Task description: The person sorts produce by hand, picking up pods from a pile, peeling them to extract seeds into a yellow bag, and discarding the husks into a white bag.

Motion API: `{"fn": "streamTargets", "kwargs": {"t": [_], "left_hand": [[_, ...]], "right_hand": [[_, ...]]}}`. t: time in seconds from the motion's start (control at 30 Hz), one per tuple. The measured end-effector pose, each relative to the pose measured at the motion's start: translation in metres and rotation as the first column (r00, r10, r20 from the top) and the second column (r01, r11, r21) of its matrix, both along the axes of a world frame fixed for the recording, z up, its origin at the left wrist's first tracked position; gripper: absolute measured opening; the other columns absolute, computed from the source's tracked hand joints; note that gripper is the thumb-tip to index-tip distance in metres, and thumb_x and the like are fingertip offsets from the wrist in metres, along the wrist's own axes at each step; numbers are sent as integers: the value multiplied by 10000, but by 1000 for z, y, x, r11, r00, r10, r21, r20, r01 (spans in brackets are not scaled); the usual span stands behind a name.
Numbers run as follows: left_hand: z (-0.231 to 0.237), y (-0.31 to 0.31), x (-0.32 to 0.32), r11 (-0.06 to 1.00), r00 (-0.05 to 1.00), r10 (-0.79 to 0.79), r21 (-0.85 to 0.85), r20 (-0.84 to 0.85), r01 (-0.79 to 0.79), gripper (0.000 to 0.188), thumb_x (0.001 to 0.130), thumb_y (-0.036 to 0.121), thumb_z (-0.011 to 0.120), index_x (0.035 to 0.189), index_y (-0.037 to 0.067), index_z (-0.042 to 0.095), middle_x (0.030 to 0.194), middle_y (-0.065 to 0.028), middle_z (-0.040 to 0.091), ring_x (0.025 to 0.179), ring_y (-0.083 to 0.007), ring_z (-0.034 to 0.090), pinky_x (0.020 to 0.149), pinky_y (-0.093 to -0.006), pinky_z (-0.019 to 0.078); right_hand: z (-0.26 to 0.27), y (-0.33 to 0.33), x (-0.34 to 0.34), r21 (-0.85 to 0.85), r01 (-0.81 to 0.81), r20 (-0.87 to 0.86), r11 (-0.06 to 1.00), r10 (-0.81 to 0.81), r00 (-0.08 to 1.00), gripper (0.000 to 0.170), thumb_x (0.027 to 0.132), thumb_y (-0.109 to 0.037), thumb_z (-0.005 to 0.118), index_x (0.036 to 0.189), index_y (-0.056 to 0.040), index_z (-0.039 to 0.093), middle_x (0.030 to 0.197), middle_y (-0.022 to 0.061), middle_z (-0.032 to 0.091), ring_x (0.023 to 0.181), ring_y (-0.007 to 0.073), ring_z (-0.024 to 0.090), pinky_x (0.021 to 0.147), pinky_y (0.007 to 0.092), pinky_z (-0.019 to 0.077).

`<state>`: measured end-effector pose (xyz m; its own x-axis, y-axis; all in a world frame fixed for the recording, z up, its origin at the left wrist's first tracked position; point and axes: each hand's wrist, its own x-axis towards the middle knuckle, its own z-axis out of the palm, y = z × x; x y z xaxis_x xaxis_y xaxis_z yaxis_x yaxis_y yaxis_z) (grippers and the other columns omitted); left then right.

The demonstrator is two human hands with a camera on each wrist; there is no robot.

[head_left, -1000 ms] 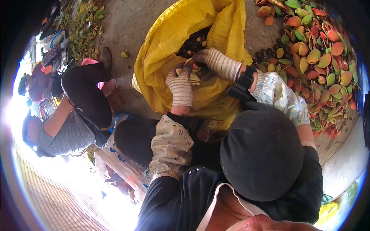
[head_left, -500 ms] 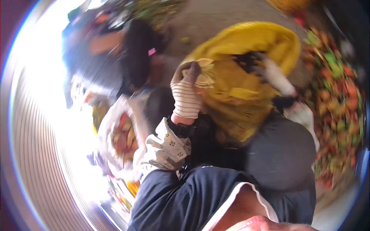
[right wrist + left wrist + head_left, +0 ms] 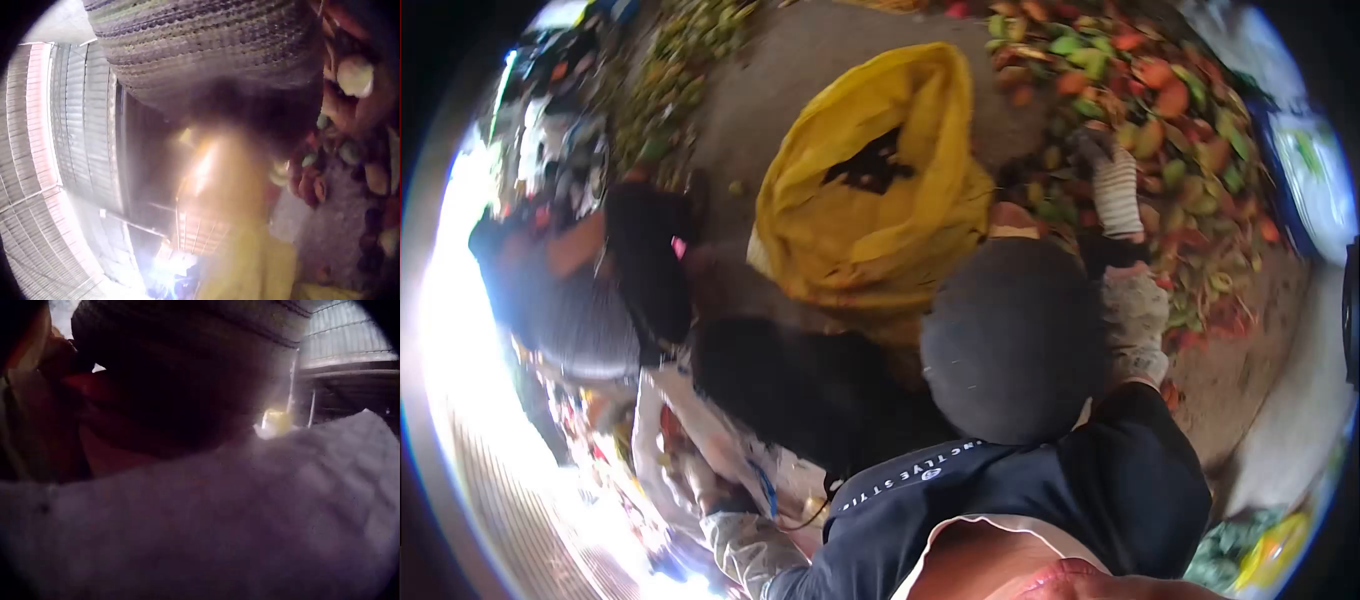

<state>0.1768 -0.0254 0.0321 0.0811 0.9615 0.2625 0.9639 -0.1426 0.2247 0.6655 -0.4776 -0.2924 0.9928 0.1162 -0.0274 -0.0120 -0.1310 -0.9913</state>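
My right hand (image 3: pixel 1110 180), in a striped knit glove with dark fingertips, reaches down onto a heap of red, orange and green pods (image 3: pixel 1170 100). In the right wrist view a blurred orange shape (image 3: pixel 231 178) lies below the glove; I cannot tell whether the fingers hold it. My left hand (image 3: pixel 698 478) is low at the left, beside a whitish plastic bag (image 3: pixel 645 425). Its striped glove (image 3: pixel 200 356) looks dark in the left wrist view, its fingers hidden. Between the hands stands an open yellow sack (image 3: pixel 870 240) with dark round fruits (image 3: pixel 875 165) inside.
A person in a grey top (image 3: pixel 580 310) sits close on the left. My dark-clad knee (image 3: pixel 1010 340) rises between the sack and my right arm. More greenish pods (image 3: pixel 665 110) lie on the floor at the back left.
Both hands have left the sack. The right has swung right to the pods; the left has dropped back to the plastic bag, and the pale layered pieces it held no longer show.
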Motion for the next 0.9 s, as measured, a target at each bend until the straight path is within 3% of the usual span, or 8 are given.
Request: {"fn": "streamTargets", "kwargs": {"t": [0.07,0.27,0.37,0.4,0.53,0.63,0.77,0.9], "left_hand": [[-8,11,-9,1000,998,24,-18,-59,-25,279,812,157,655,1055,23,640,984,-89,628,856,-199,601,774,-308,497],[1,1,17,999,988,-2,33,-153,7,286,786,103,653,1058,16,637,1018,-108,628,903,-230,602,807,-319,492],[10,-10,51,988,979,-135,48,-151,144,293,773,76,652,1059,12,635,1035,-117,627,927,-245,603,824,-325,489],[13,-14,64,979,971,-190,49,-148,199,296,768,67,651,1059,11,635,1041,-120,627,935,-251,603,830,-327,488],[11,-39,135,871,867,-489,-5,-94,491,311,751,31,650,1060,7,633,1064,-132,627,967,-271,604,852,-334,485],[-7,-68,204,672,678,-735,-135,3,728,324,738,4,649,1061,3,631,1081,-141,626,990,-287,605,869,-340,482],[-56,-119,309,239,296,-942,-306,155,921,341,717,-26,651,1057,2,631,1102,-156,625,1017,-313,605,893,-348,477],[-120,-149,334,10,227,-893,-487,388,873,226,751,34,699,968,-9,654,1014,-159,663,938,-310,646,823,-352,504]], "right_hand": [[-11,-14,-3,205,165,-262,965,-108,959,225,899,-124,592,1081,4,631,880,49,672,653,102,584,595,238,457],[-19,-6,14,-433,31,25,901,-23,999,286,844,-169,614,1067,10,630,997,184,673,891,298,644,805,374,493],[-28,36,13,-684,-117,47,720,204,978,380,806,-230,625,1104,6,612,1135,245,608,1048,370,585,905,409,472],[-33,50,18,-773,-302,-157,557,293,943,388,800,-217,626,1122,-1,597,1195,236,574,1085,376,565,936,418,463],[-71,89,16,-932,-297,-186,208,429,884,350,822,-177,575,1156,-72,589,1221,178,539,1171,350,490,950,496,418],[-87,91,13,-939,-317,-140,136,689,711,295,880,-150,504,1143,-67,609,1240,161,553,1179,339,504,938,465,439],[-85,83,17,-871,-489,-392,-43,661,640,328,885,-162,497,1187,-80,594,1327,175,480,1212,340,473,974,454,417],[-79,78,12,-896,-445,-351,-13,633,690,318,888,-170,489,1175,-86,596,1279,188,504,1204,406,458,929,510,436]]}}
